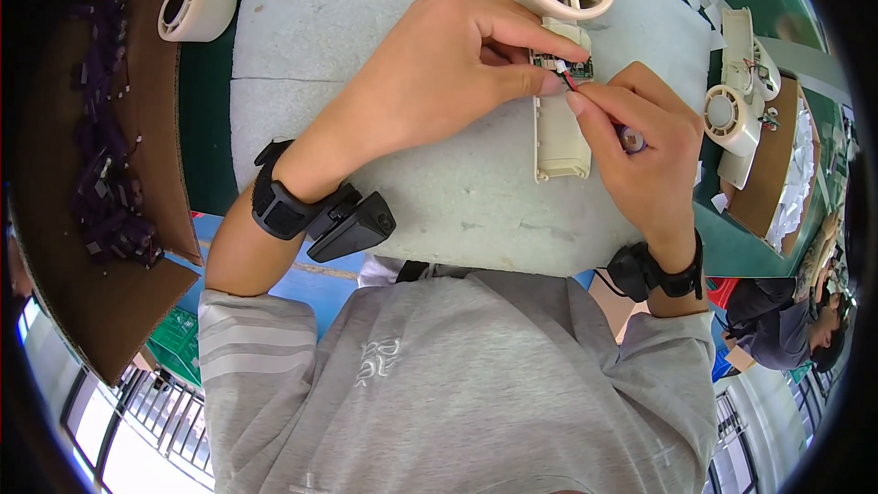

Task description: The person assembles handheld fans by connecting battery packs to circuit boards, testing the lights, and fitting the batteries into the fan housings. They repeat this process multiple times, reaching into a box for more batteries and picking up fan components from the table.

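Observation:
An opened cream handheld fan [560, 142] lies on the pale work surface, its round head at the far end and a green circuit board [579, 69] bare in its handle. My left hand [457, 64] is closed on the fan's handle, index finger and thumb on either side of the board. Between thumb and forefinger, my right hand [640, 128] pinches a red and black wire lead [569, 80]. The lead's small white connector [561, 65] is at the board; whether it is seated I cannot tell. A purple battery cell [631, 138] shows its end inside my right hand's curled fingers.
On the left, a cardboard box [165, 174] holds many purple battery cells [110, 146], with a cream fan [197, 9] beside it. Opened fan parts [732, 119] lie at the right next to a box of white pieces [796, 174]. A person [786, 320] sits farther right.

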Tool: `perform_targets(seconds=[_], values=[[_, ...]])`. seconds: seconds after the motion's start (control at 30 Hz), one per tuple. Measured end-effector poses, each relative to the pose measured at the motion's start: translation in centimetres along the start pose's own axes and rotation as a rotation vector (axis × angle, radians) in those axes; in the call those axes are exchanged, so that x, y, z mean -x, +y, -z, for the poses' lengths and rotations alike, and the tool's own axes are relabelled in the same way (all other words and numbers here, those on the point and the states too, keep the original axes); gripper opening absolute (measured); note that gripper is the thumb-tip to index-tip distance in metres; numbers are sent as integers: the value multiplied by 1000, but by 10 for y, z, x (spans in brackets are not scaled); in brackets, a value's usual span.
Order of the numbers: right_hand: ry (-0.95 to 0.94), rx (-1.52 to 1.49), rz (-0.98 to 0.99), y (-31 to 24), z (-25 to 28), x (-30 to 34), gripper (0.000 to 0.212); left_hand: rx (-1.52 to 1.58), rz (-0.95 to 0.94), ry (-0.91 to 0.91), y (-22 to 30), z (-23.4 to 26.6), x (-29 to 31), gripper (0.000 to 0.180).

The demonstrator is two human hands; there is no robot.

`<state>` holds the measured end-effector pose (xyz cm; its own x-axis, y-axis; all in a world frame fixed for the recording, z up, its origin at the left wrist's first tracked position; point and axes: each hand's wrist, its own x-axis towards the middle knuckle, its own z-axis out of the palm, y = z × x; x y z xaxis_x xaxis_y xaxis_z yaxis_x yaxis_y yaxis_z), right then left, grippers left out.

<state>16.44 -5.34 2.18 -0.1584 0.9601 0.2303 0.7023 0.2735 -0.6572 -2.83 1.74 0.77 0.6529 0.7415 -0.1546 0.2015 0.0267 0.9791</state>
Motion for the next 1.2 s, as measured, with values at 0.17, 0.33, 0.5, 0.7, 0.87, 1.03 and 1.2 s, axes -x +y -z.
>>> perform_targets(seconds=[0.17, 0.33, 0.5, 0.7, 0.87, 1.03, 1.2], values=[[11, 71, 130, 3, -3, 4, 9, 13, 16, -32, 2, 3, 1, 29], [9, 138, 171, 2, -6, 5, 10, -17, -65, -45, -2, 4, 0, 32], [54, 183, 180, 1, -10, 7, 11, -21, -54, -43, -2, 5, 0, 32], [41, 89, 24, -4, -11, 5, 12, -3, -103, 33, -9, 1, -1, 33], [86, 141, 79, -4, -12, 7, 11, -65, -113, 18, -5, 2, -1, 33], [106, 119, 66, -5, -13, 8, 11, -110, -90, -32, -2, 3, -1, 35], [97, 118, 78, -6, -15, 6, 12, -149, -103, -26, -3, 4, 0, 36]])
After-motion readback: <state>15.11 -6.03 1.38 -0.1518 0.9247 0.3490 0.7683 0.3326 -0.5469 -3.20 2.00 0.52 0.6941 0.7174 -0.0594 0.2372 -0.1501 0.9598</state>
